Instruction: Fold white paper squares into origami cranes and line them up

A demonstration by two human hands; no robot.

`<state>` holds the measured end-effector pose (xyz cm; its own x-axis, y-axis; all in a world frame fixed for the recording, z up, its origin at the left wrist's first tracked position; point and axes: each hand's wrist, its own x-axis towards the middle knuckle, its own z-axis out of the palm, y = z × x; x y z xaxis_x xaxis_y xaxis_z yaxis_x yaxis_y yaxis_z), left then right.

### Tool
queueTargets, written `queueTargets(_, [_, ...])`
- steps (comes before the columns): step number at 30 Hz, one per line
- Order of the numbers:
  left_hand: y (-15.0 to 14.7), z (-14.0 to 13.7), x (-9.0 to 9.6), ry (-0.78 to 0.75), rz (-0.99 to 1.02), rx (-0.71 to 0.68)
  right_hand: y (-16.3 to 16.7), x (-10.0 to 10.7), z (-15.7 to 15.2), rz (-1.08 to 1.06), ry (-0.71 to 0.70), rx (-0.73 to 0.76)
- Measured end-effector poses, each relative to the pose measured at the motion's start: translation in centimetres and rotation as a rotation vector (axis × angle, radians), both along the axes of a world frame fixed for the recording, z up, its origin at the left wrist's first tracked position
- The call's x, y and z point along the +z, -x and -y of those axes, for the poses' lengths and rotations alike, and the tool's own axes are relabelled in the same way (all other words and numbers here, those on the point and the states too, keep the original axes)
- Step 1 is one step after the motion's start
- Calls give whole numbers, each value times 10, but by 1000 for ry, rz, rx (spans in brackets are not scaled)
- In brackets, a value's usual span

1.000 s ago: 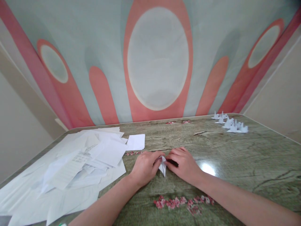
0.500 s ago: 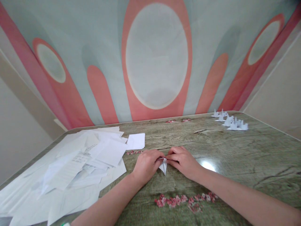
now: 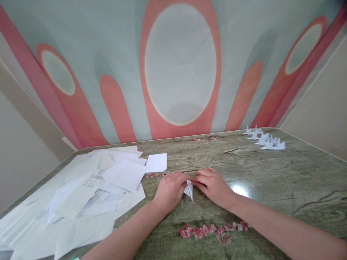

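A small folded piece of white paper (image 3: 189,190) is held low over the middle of the table, its pointed end toward me. My left hand (image 3: 171,188) is closed on its left side, thumb and fingers pinching it. From the right, the fingertips of my right hand (image 3: 210,184) pinch its upper edge. The fingers hide the far part of the paper. A small stack of square white sheets (image 3: 156,163) lies beyond my left hand.
Loose white papers (image 3: 81,202), some with writing, spread over the table's left side. Several folded paper cranes (image 3: 271,141) stand at the back right. The wood-patterned table (image 3: 284,180) carries printed pink flowers (image 3: 200,231) and meets a patterned wall (image 3: 180,65) behind.
The fingers have shifted slightly on the folded paper, and its point has turned a little to the right. More of its upper part shows between the hands.
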<state>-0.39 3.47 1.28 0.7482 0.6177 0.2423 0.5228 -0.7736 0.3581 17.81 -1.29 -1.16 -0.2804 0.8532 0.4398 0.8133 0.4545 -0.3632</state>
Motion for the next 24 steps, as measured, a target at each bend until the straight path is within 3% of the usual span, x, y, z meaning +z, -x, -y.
queueTargets(9, [0, -2, -1, -14, -28, -22, -2, 0, -1, 14, 3, 18])
queueTargets(24, [-3, 1, -3, -36, -63, 66, -2, -2, 0, 18, -8, 30])
